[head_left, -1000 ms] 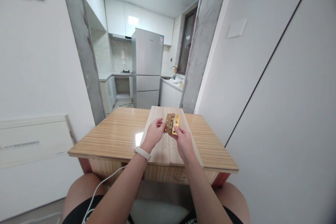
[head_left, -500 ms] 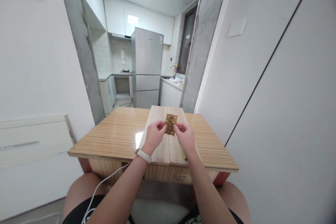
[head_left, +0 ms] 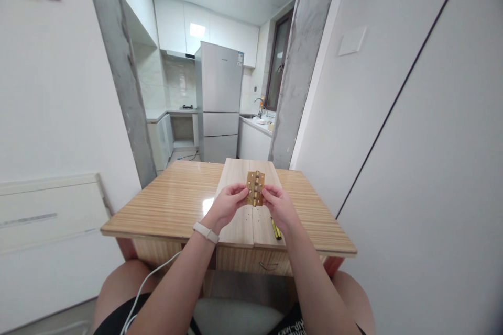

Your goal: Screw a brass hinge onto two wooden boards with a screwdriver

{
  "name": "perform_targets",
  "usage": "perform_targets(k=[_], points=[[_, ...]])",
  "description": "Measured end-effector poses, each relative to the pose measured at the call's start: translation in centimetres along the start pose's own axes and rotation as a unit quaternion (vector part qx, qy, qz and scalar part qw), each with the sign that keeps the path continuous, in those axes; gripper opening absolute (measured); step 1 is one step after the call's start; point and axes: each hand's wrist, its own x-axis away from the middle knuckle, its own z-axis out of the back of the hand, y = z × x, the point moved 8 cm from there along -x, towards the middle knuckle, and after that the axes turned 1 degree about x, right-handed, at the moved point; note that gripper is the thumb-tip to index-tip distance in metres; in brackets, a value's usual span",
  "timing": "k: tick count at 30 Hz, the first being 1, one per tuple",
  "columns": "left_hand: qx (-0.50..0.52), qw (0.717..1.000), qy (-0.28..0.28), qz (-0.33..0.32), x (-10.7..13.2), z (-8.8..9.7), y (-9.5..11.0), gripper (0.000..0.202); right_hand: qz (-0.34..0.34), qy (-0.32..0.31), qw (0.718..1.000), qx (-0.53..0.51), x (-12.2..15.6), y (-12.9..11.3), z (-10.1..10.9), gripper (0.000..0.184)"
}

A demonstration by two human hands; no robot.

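A brass-coloured hinge (head_left: 255,188) with screw holes is spread flat between my two hands, its knuckle running up the middle. My left hand (head_left: 230,203) pinches the left leaf at its edge, and my right hand (head_left: 278,204) pinches the right leaf. Below the hinge lie two pale wooden boards (head_left: 238,230), side by side, with small holes near the seam between them. On the right board, close to my right wrist, rests a yellow-and-black handled tool (head_left: 276,229), its far end partly hidden by my hand.
The boards lie on a striped wooden table (head_left: 168,199) with a drawer (head_left: 247,261) at its front. A white cable (head_left: 153,275) hangs by my left arm. Beyond the table stand a grey refrigerator (head_left: 220,84) and a sink counter (head_left: 255,133); a white wall (head_left: 412,178) borders the right.
The hinge has turned to face me more squarely and sits slightly lower. My left wrist has shifted left, and more of the yellow-and-black tool shows.
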Motion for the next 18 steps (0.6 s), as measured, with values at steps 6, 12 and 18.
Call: perform_targets(k=[6, 12, 18], points=[[-0.190, 0.972, 0.076, -0.118, 0.4, 0.3, 2.5, 0.026, 0.066, 0.088, 0.990, 0.090, 0.6, -1.0, 0.5, 0.051], [-0.326, 0.914, 0.066, -0.233, 2.0, -0.6, 5.5, 0.010, 0.176, 0.059, 0.960, 0.210, 1.8, -3.0, -0.4, 0.032], [-0.310, 0.918, 0.044, -0.243, 3.6, -0.6, 6.0, 0.006, 0.326, 0.018, 0.884, 0.335, 4.1, -5.1, -1.5, 0.023]])
